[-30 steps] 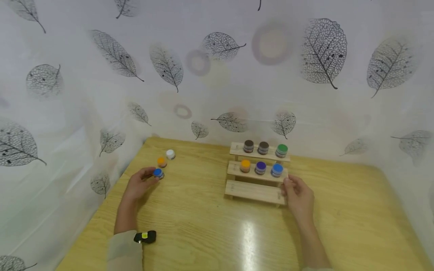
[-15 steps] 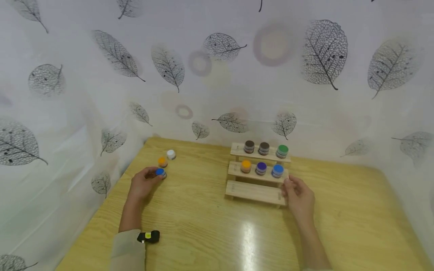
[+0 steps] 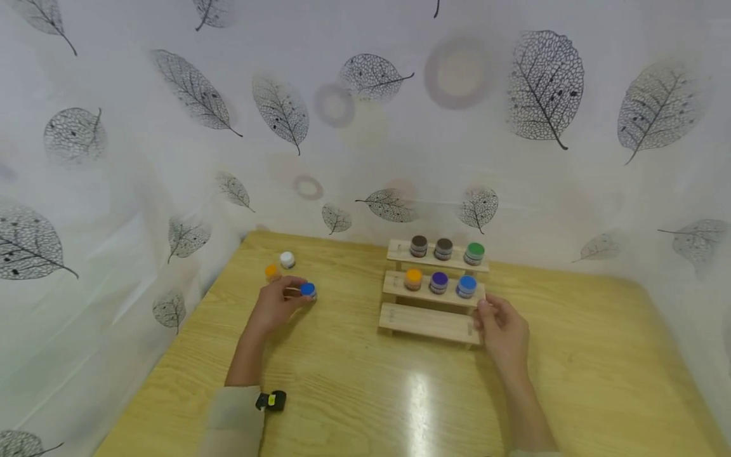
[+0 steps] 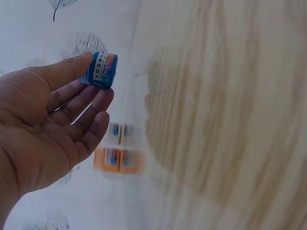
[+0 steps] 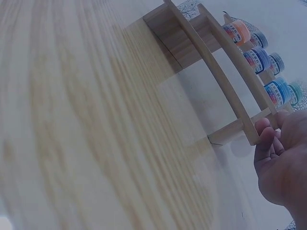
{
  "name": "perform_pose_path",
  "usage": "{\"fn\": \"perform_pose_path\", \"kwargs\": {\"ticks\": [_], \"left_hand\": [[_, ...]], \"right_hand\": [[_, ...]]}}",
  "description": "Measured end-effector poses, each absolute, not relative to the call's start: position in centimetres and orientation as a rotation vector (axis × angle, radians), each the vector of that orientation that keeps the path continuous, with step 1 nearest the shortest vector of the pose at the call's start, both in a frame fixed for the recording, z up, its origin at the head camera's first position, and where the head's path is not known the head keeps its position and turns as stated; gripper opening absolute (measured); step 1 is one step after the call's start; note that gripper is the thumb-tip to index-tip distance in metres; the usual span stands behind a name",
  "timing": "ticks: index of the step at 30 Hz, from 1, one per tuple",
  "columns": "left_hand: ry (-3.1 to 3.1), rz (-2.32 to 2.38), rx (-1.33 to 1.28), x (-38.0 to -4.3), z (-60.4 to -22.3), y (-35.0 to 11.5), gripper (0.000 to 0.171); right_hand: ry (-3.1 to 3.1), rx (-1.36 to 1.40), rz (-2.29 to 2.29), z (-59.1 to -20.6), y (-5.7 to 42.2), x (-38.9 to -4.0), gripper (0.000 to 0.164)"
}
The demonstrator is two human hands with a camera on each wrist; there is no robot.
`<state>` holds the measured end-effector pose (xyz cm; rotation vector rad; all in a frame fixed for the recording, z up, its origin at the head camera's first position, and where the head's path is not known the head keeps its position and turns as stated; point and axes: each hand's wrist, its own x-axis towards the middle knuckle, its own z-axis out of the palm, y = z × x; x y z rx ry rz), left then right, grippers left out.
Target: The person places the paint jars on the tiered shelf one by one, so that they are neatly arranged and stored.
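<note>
My left hand (image 3: 276, 306) pinches a small blue paint jar (image 3: 308, 290) between thumb and fingertips. In the left wrist view, the labelled jar (image 4: 103, 69) is tilted in the fingers, apart from the table. My right hand (image 3: 504, 333) grips the right end of a three-step wooden rack (image 3: 428, 322). Two dark brown jars (image 3: 419, 246) and a green jar (image 3: 474, 254) stand on the top step. Its middle step bears a yellow-orange jar (image 3: 414, 280), a purple jar (image 3: 439, 283) and a lighter blue jar (image 3: 466, 287). No jar stands on the bottom step.
Behind my left hand, an orange jar (image 3: 271, 271), partly hidden, and a white jar (image 3: 287, 259) stand on the wood-grain table (image 3: 354, 381). A leaf-patterned curtain (image 3: 400, 146) rises along the table's back and sides.
My left hand has carried the blue jar rightward, away from beside the orange jar, and now partly covers that orange jar. My right hand and the rack stay put.
</note>
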<state>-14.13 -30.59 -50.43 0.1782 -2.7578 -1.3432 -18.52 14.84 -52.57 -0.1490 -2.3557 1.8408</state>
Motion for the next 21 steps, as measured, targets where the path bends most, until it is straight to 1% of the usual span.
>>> {"fn": "perform_pose_path", "kwargs": {"ticks": [7,15,21], "left_hand": [[-2.789,-1.365,0.060,-14.5,-49.4,-27.1,0.039],[-2.810,-1.358,-0.072,-14.7,-48.4,-23.1,0.037],[-2.831,-1.357,-0.244,-14.9,-47.6,-19.7,0.033]], "right_hand": [[-2.333,-0.135,1.861,-52.7,14.7,-18.5,0.034],[-2.339,-0.120,1.863,-52.5,14.5,-18.4,0.036],[-2.341,-0.141,1.857,-52.6,14.7,-18.5,0.037]]}}
